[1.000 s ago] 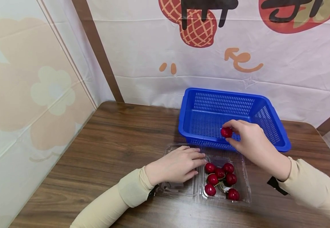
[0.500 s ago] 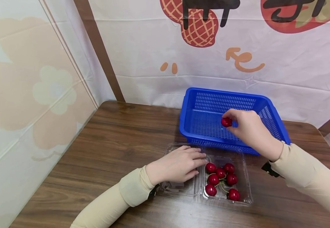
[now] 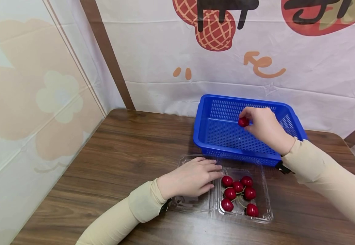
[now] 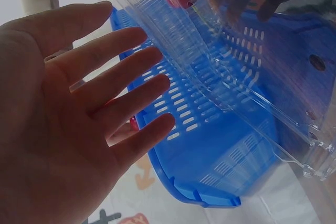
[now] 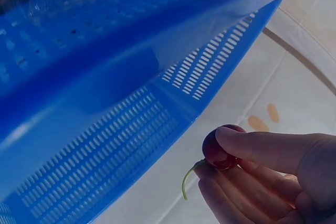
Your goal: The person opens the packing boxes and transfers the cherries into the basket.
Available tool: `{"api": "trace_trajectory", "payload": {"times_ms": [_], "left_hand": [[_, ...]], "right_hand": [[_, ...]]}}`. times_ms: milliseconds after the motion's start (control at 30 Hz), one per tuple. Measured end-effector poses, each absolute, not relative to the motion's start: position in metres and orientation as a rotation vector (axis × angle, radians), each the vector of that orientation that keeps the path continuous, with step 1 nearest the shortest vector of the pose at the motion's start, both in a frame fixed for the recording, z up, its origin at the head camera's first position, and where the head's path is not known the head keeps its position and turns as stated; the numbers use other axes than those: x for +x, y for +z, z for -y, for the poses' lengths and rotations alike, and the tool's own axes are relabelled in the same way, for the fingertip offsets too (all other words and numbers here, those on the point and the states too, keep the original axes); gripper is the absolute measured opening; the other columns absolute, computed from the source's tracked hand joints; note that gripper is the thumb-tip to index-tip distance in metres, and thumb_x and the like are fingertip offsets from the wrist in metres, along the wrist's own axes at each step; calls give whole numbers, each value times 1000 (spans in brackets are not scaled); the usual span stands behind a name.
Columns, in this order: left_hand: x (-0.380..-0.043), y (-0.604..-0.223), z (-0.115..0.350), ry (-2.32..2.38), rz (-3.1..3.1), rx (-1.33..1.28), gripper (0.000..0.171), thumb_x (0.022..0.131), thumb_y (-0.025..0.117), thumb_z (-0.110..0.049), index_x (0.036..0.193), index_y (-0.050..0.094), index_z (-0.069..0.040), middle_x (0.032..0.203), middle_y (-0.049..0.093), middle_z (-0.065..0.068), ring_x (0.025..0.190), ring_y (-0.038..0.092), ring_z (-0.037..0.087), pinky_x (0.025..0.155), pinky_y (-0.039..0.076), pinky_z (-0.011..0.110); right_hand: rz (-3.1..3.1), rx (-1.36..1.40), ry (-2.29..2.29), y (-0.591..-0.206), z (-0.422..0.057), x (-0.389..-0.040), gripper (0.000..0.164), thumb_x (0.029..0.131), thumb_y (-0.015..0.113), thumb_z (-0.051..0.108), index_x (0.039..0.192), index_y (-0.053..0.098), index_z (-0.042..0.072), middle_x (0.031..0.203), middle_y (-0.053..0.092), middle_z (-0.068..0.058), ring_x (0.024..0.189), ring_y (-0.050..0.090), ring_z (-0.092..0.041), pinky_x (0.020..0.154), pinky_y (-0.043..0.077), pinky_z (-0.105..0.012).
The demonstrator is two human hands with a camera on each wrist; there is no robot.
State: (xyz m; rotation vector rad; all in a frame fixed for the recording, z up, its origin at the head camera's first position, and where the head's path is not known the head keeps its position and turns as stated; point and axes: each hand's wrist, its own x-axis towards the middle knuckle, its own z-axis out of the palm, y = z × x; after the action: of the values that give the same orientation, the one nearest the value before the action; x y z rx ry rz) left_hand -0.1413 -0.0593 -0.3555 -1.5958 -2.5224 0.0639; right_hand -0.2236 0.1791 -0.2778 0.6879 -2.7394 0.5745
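Between thumb and fingers my right hand pinches a red cherry above the blue basket. In the right wrist view a green stem hangs from this cherry. My left hand rests over the left half of the clear plastic clamshell box, its fingers extended and spread near the hinge. Several cherries with stems lie in the box's right half. In the left wrist view the left hand shows its palm and straight fingers beside the clear plastic, holding nothing.
The blue basket stands at the back of the wooden table, just behind the clamshell box. A printed white cloth hangs behind the table, and another cloth panel hangs along the left side.
My right hand has moved away from me, carrying the cherry from near the basket's front rim to further over its inside. The left hand has stayed in place on the box.
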Motion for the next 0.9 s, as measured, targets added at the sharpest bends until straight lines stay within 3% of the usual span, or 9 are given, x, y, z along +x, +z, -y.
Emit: {"api": "trace_trajectory", "payload": {"times_ms": [900], "left_hand": [[-142, -356, 59, 72, 2504, -1602, 42, 89, 53, -34, 127, 58, -17, 131, 56, 1, 124, 44, 22, 103, 38, 40]], "right_hand": [[2882, 563, 605, -281, -149, -274, 26, 73, 66, -7, 98, 65, -4, 99, 65, -25, 86, 60, -35, 77, 53, -52]]}}
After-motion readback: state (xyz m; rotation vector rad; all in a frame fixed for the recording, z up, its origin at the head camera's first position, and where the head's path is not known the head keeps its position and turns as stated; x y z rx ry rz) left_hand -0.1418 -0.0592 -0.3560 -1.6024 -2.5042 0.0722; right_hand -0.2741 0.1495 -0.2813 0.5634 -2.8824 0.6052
